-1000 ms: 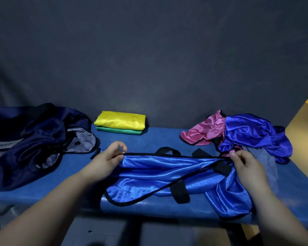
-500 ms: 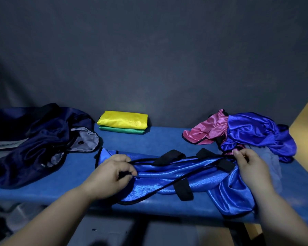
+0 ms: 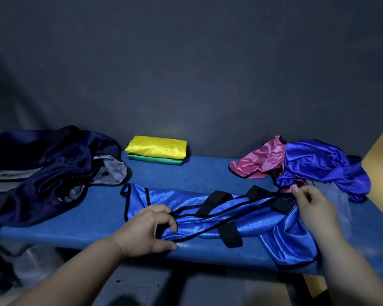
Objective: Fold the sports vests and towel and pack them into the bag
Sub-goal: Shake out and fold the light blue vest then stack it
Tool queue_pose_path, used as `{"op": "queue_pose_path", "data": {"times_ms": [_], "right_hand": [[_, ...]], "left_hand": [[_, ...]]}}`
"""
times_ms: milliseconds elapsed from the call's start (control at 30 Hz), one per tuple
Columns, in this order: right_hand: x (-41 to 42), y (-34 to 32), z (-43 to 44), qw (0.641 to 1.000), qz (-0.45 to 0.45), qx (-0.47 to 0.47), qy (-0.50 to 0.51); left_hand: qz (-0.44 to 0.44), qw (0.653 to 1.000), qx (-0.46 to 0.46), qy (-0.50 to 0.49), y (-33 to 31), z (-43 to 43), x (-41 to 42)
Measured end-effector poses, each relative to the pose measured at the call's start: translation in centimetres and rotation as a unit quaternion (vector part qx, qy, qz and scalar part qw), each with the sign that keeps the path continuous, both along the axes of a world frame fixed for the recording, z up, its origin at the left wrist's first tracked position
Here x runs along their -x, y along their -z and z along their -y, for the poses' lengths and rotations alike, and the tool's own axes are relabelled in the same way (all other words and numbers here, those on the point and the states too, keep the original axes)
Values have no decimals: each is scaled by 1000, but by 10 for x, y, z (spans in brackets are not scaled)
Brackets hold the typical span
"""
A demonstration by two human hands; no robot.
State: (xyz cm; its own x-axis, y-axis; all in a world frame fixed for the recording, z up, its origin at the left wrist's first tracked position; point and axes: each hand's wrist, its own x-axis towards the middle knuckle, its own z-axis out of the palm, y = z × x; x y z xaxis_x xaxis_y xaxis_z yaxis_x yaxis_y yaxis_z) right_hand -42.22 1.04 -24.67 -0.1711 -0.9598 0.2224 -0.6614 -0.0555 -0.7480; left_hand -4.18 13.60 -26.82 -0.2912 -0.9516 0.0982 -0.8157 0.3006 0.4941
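Within the last second your left hand (image 3: 146, 230) dropped from the far edge of the blue vest (image 3: 208, 219) to its near edge, grip pinching the trim. Your right hand (image 3: 314, 208) kept pinching the other end. The vest lay stretched on the surface (image 3: 186, 175) before the folded stack (image 3: 156, 149), fold started, unpacked.

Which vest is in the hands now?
The black-trimmed blue vest stretched across the front; left hand and right hand both grip it. The yellow vest and green vest lie folded behind; pink vest and darker blue vest sit crumpled at right.
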Motion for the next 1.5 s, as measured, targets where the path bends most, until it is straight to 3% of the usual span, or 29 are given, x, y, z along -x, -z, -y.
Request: {"op": "queue_pose_path", "data": {"times_ms": [167,333,467,733,800,967,1133,1233,1400,1500], "right_hand": [[0,0,0,1000,-4,-8,6],[-1,0,-2,1000,-5,-9,6],[0,0,-1,1000,-4,-12,8],[0,-4,-2,1000,1,-17,-2],[0,-4,-3,1000,3,-17,-3],[0,-7,-4,1000,-1,-17,-11],[-1,-9,-5,1000,1,-18,-16],[-2,-10,-5,1000,-1,-19,-19],[-1,-8,-3,1000,8,-22,-13],[1,-7,-1,1000,13,-19,4]], "left_hand": [[-44,999,24,-9,-5,5,3],[-2,999,51,-1,-7,10,4],[-10,998,28,-47,-11,13,5],[27,999,-17,-32,-24,21,-8],[-3,999,-16,-46,-33,22,-10],[-173,981,-21,-80,-62,30,-18],[-263,961,-15,-81,-93,52,-21],[-189,978,-3,-84,-98,63,-25],[52,994,39,-84,-66,73,-23],[48,996,6,-75,-42,65,-12]]}}
